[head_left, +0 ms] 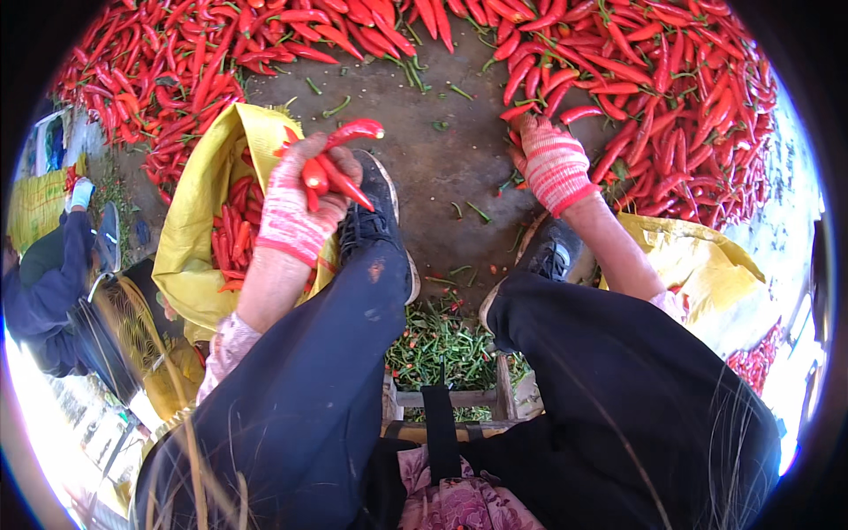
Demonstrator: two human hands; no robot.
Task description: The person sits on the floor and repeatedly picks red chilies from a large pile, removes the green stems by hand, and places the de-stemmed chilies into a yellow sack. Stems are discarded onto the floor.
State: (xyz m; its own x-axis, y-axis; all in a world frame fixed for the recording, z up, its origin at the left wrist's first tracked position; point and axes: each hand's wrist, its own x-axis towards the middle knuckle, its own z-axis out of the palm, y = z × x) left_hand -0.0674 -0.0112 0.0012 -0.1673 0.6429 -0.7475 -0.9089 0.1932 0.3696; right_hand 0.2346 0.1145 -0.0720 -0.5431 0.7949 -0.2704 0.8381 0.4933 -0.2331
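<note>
My left hand (301,199), in a red-and-white knitted glove, holds several red chili peppers (341,179) above the near side of a yellow woven sack (192,232). Inside that sack lie more red chilies (238,228). My right hand (548,156), gloved the same way, reaches down to the floor at the inner edge of a large heap of red chilies (662,99). Its fingertips touch or grasp a chili there; they are partly hidden, so the grip is unclear. Some chilies in my left hand show cut or stemless ends.
Another chili heap (165,59) spreads at the upper left. Green stems (444,344) are piled beneath my legs, by a wooden stool frame (505,387). Beside my right leg lies another yellow sack (689,258). A co-worker (56,285) sits at the far left. My shoes flank the concrete floor (437,172).
</note>
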